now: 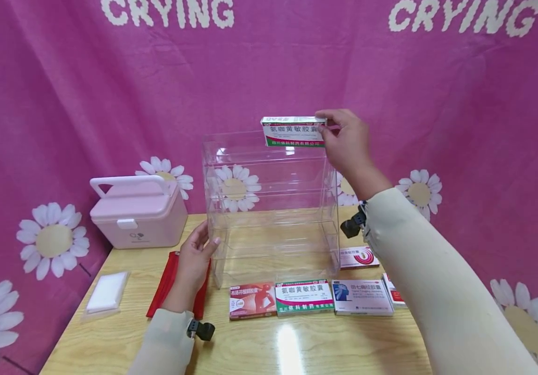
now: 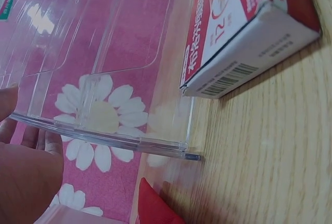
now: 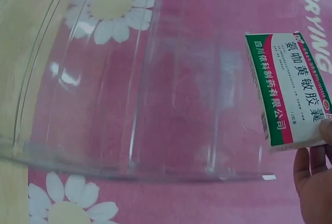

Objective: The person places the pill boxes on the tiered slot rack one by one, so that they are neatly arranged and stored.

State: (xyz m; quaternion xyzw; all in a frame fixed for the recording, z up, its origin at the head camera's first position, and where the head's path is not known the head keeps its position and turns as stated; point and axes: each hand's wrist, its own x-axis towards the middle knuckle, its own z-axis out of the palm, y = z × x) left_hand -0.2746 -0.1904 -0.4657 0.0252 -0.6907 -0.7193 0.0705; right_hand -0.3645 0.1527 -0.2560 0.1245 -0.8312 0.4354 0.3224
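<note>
A white, green and red medicine box (image 1: 293, 134) is pinched at its right end by my right hand (image 1: 347, 139), at the top tier of a clear plastic tiered rack (image 1: 269, 224). In the right wrist view, the medicine box (image 3: 290, 89) faces the camera, with thumb and fingers at one end. My left hand (image 1: 195, 258) holds the rack's left side edge. The left wrist view shows the left hand (image 2: 31, 167) with its thumb on one side of that edge and fingers on the other. The rack stands upright on the table.
Before the rack lie a red ibuprofen box (image 1: 252, 301), a green-and-white box (image 1: 304, 297) and a white-blue box (image 1: 362, 297). More boxes (image 1: 359, 257) are at right, partly behind the arm. A pink lidded case (image 1: 138, 213), red pouch (image 1: 162, 289) and white packet (image 1: 106, 292) are at left.
</note>
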